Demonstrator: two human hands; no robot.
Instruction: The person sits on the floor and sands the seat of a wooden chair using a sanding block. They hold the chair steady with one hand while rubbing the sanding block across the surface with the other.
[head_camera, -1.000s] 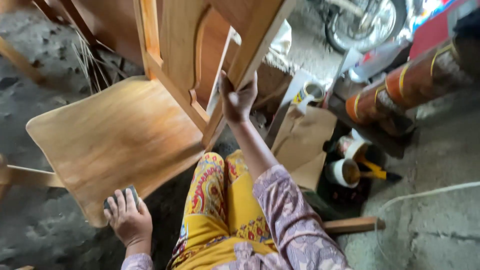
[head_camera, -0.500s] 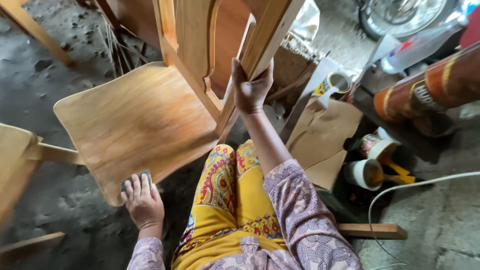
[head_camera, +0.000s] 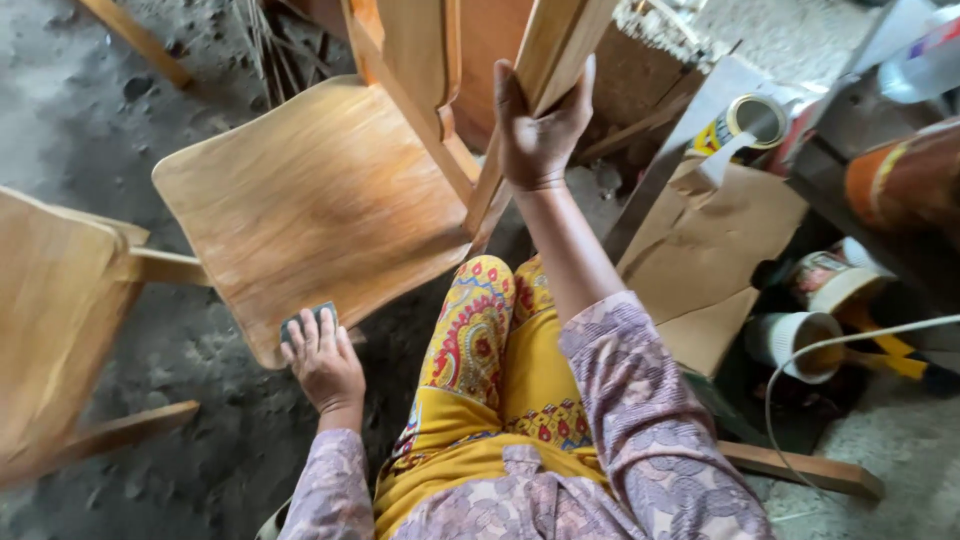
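A bare wooden chair lies tipped in front of me, its seat (head_camera: 310, 200) facing up toward the camera. My left hand (head_camera: 322, 362) presses a small dark sanding block (head_camera: 302, 320) flat against the near edge of the seat, fingers spread over it. My right hand (head_camera: 538, 130) is raised and grips the chair's back rail (head_camera: 560, 40), a pale wooden bar running up out of view. My knees in yellow patterned cloth sit just below the seat.
Another wooden chair part (head_camera: 55, 320) lies at the left on the rough grey floor. To the right are brown cardboard (head_camera: 720, 240), a tape roll (head_camera: 752, 122), open pots (head_camera: 800, 340), a white cable (head_camera: 860, 345) and a wooden slat (head_camera: 800, 468).
My view has shifted, so the chair sits further right and lower in frame. My left hand with the block stays at the seat's near edge; my right hand keeps its grip on the rail.
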